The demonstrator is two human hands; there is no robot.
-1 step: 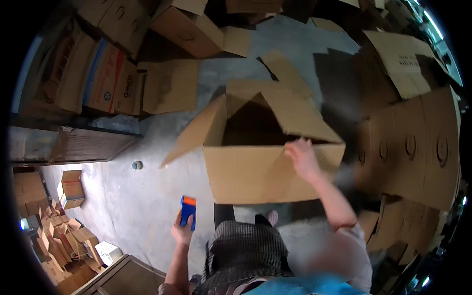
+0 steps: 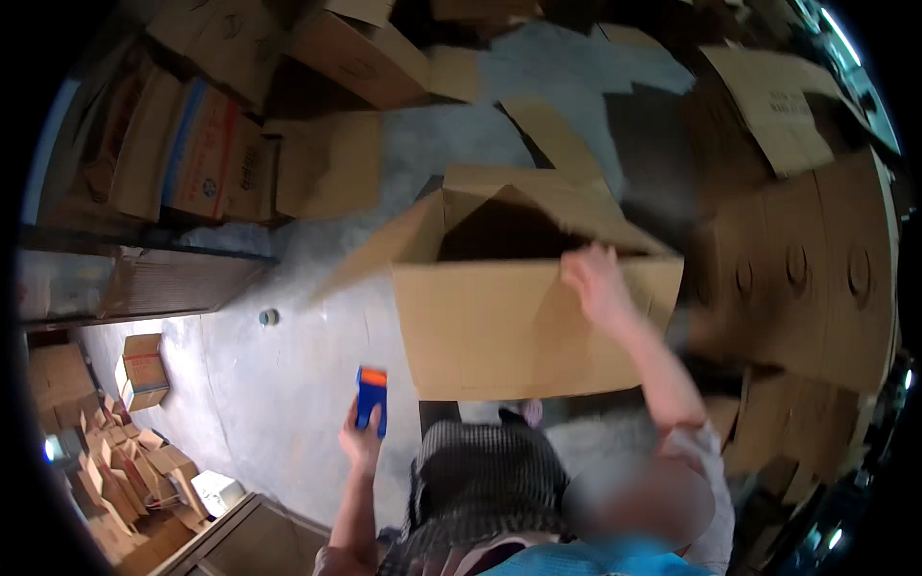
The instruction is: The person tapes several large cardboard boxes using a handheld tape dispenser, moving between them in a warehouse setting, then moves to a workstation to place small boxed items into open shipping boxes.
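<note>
A large open cardboard box stands in front of me, its plain near wall facing me and its inside dark. Its left flap is folded outward, while a right-hand flap leans over the opening. My right hand grips the top edge of the near wall, right of its middle, with the fingers bent over the rim. Lower left, away from the box, my left hand is closed around a blue block-shaped tool with an orange end. Its exact kind is not clear.
A small round roll-like thing lies on the grey floor to the left. Flattened cardboard stands at the right. More boxes fill the far side, and a cardboard heap lies lower left beside a white container.
The box's near top edge has risen slightly in view, with my right hand still on it. Its right flap sits lower over the opening. My left hand has shifted slightly right with the blue tool.
</note>
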